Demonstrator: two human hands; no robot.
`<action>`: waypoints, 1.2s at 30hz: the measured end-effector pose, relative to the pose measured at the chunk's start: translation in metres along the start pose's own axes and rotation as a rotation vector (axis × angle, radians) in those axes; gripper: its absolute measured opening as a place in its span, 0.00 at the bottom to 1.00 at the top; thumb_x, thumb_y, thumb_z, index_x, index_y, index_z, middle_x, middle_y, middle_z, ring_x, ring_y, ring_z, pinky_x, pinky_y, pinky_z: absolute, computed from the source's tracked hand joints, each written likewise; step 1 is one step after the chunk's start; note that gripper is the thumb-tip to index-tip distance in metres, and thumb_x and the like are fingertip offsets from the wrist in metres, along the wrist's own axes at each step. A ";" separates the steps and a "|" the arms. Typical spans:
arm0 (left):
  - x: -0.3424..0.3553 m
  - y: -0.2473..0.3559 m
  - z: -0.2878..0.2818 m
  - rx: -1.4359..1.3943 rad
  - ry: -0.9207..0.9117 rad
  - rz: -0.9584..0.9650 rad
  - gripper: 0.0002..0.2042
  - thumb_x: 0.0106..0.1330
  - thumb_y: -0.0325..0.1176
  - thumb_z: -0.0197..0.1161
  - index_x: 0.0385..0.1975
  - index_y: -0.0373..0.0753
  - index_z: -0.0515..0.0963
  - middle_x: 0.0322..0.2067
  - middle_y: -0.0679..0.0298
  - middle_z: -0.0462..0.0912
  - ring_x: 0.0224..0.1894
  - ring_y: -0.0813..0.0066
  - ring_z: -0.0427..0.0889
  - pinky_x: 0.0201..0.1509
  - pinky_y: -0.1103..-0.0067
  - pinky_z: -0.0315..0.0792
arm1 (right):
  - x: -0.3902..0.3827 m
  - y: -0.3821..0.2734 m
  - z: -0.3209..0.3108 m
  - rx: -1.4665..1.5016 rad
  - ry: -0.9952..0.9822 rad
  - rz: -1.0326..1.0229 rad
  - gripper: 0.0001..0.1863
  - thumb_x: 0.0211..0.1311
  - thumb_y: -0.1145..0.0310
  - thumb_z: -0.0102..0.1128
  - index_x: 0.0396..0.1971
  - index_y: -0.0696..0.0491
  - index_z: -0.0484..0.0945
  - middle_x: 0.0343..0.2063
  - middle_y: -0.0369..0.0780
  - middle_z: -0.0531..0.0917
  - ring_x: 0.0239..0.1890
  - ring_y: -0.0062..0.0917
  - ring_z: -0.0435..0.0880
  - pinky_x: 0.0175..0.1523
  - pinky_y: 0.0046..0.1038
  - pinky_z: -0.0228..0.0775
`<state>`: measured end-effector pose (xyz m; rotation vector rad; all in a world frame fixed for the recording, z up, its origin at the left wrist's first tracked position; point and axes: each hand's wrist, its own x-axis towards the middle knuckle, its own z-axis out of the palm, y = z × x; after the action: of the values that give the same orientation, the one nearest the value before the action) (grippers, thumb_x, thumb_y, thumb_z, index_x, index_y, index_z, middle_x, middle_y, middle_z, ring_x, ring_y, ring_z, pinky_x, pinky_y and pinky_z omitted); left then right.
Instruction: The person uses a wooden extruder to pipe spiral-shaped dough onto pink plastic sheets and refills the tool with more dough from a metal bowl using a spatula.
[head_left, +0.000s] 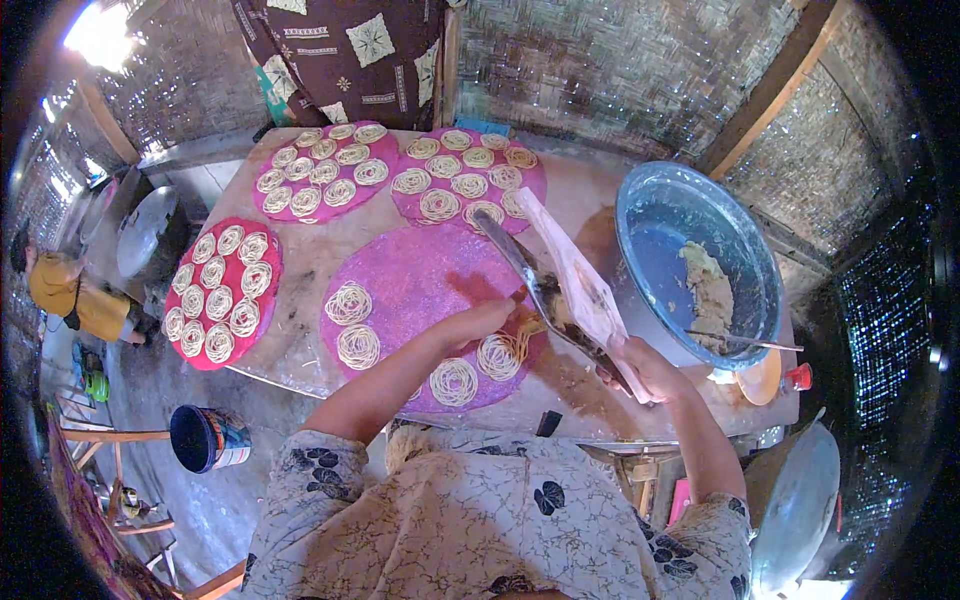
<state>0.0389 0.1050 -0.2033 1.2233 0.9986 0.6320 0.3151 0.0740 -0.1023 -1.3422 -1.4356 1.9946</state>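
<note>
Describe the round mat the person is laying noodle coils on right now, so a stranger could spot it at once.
Start at the big blue basin on the table's right side and look to its left. The purple round mat lies nearest the person, with the left hand resting on it. Unlike the three full mats behind and to the left, it holds only a few noodle coils and is mostly bare.

A long wooden noodle press (565,290) slants from twelve to five o'clock over pale noodle coils (497,356) on the purple round tray (420,275).
</note>
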 end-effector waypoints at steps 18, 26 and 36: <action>-0.082 -0.008 0.002 1.333 0.272 0.422 0.22 0.64 0.45 0.48 0.55 0.44 0.67 0.61 0.56 0.59 0.54 0.54 0.64 0.59 0.59 0.55 | 0.017 0.012 0.000 -0.147 0.033 -0.010 0.30 0.61 0.43 0.46 0.47 0.56 0.68 0.30 0.35 0.74 0.28 0.17 0.72 0.32 0.20 0.65; -0.083 0.059 -0.044 0.242 0.607 0.613 0.33 0.65 0.56 0.42 0.62 0.37 0.55 0.62 0.52 0.58 0.62 0.58 0.59 0.65 0.67 0.52 | 0.013 -0.010 0.017 -0.221 -0.110 -0.227 0.30 0.61 0.44 0.47 0.47 0.57 0.68 0.28 0.36 0.74 0.28 0.18 0.72 0.33 0.20 0.65; -0.045 0.078 -0.110 -1.270 0.233 0.748 0.43 0.56 0.72 0.34 0.46 0.29 0.66 0.38 0.49 0.74 0.39 0.57 0.74 0.52 0.63 0.67 | 0.063 -0.072 0.054 -0.227 -0.465 0.153 0.36 0.60 0.34 0.31 0.46 0.53 0.68 0.26 0.41 0.78 0.24 0.25 0.78 0.25 0.25 0.70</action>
<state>-0.0702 0.1386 -0.1192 0.3094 0.1102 1.6817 0.2217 0.1212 -0.0683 -1.1468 -1.8565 2.4195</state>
